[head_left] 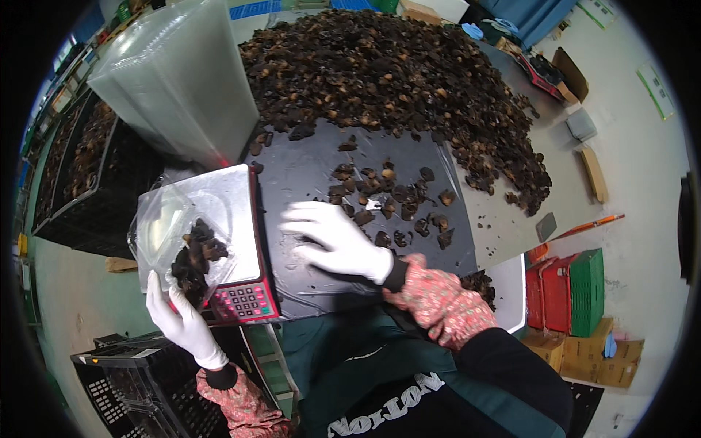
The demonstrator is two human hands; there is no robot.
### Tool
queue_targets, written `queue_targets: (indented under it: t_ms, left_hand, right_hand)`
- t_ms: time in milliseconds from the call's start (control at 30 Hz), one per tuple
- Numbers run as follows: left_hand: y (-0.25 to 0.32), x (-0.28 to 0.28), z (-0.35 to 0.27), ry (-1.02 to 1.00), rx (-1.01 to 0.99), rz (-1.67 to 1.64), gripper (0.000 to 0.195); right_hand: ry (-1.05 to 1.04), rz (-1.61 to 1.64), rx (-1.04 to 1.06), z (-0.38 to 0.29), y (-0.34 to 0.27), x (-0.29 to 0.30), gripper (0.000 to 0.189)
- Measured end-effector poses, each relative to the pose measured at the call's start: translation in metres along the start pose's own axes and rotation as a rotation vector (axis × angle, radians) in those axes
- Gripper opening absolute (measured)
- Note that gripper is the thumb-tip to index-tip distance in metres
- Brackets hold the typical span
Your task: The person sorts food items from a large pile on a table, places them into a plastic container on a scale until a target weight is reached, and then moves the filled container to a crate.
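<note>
On the left, a red-edged digital scale (pixel 252 219) with a metal pan carries a clear plastic box (pixel 159 235). Dark brown pieces that look like wood ear mushrooms (pixel 198 257) are in the box. My left hand (pixel 178 323), in a white glove, grips the box's near edge between thumb and fingers. To the right of the scale, my white-gloved right hand (pixel 339 243) is over the dark sheet (pixel 306 164) on the table. It is blurred, fingers apart, with nothing seen in it. Several loose mushroom pieces (pixel 408 197) lie just beyond it.
A large heap of mushroom pieces (pixel 372 71) covers the table's far side. Tall stacked clear plastic boxes (pixel 181 82) stand behind the scale. Black crates (pixel 76 205) hold more pieces at left. A white bin (pixel 512 284) is at right, near red and green crates (pixel 586 293).
</note>
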State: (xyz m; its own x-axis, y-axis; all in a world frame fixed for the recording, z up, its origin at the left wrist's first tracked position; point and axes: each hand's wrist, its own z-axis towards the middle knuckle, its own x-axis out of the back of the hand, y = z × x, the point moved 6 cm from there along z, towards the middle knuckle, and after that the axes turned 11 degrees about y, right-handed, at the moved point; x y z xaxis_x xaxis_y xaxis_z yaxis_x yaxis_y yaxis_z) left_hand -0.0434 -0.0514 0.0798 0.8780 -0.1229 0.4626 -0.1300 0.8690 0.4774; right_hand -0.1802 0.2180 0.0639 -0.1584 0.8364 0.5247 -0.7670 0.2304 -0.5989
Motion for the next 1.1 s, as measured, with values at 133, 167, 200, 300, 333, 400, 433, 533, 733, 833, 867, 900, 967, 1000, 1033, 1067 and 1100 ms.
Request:
queue_targets:
  t_ms: [133,167,200,300,333,400,433,533,733,833,867,900,967,1000,1033,1067,1100]
  left_hand:
    - [0.08,-0.032,-0.038,-0.162,0.085,-0.406,0.028]
    - [0.105,-0.052,-0.054,-0.308,0.015,-0.399,0.026]
    - [0.118,-0.075,-0.072,-0.425,-0.019,-0.5,0.026]
    - [0.122,-0.148,-0.118,-0.522,0.024,-0.445,0.04]
    - [0.123,-0.17,-0.122,-0.553,0.023,-0.347,0.047]
    - [0.136,-0.206,-0.12,-0.571,0.004,-0.283,0.052]
    - [0.139,-0.219,-0.12,-0.587,-0.037,-0.24,0.052]
    - [0.145,-0.239,-0.124,-0.622,-0.198,-0.187,0.041]
    - [0.11,-0.212,-0.132,-0.357,0.179,-0.432,0.02]
    - [0.1,-0.204,-0.138,-0.361,0.423,-0.48,0.02]
    - [0.1,-0.202,-0.14,-0.342,0.429,-0.476,0.019]
    - [0.095,-0.199,-0.14,-0.316,0.43,-0.464,0.018]
    - [0.091,-0.198,-0.142,-0.288,0.434,-0.485,0.022]
    - [0.092,-0.198,-0.142,-0.258,0.482,-0.492,0.026]
    - [0.093,-0.198,-0.141,-0.231,0.528,-0.501,0.031]
    - [0.092,-0.197,-0.137,-0.233,0.535,-0.504,0.031]
    - [0.09,-0.194,-0.134,-0.278,0.44,-0.521,0.032]
  right_hand:
    - [0.245,-0.47,-0.299,-0.122,0.044,0.1,0.034]
    - [0.272,-0.578,-0.409,-0.153,0.049,0.119,0.037]
    - [0.311,-0.606,-0.438,-0.168,0.049,0.13,0.041]
    - [0.348,-0.6,-0.485,-0.189,0.05,0.143,0.044]
    - [0.345,-0.588,-0.473,-0.187,0.053,0.141,0.045]
    - [0.354,-0.553,-0.46,-0.176,0.059,0.134,0.045]
    - [0.354,-0.527,-0.445,-0.166,0.062,0.129,0.045]
    - [0.358,-0.477,-0.401,-0.136,0.08,0.117,0.043]
    - [0.303,-0.489,-0.342,-0.063,0.144,0.093,0.041]
    - [0.2,-0.486,-0.269,-0.024,0.166,0.064,0.042]
    - [0.106,-0.542,-0.276,-0.019,0.17,0.051,0.043]
    - [0.016,-0.588,-0.276,-0.016,0.175,0.036,0.044]
    - [-0.114,-0.609,-0.198,-0.017,0.175,0.016,0.036]
    - [-0.112,-0.536,-0.22,-0.019,0.177,0.013,0.034]
    - [-0.107,-0.467,-0.244,-0.022,0.179,0.013,0.032]
    - [-0.035,-0.422,-0.228,-0.026,0.178,0.019,0.03]
    - [0.03,-0.363,-0.207,-0.026,0.17,0.021,0.029]
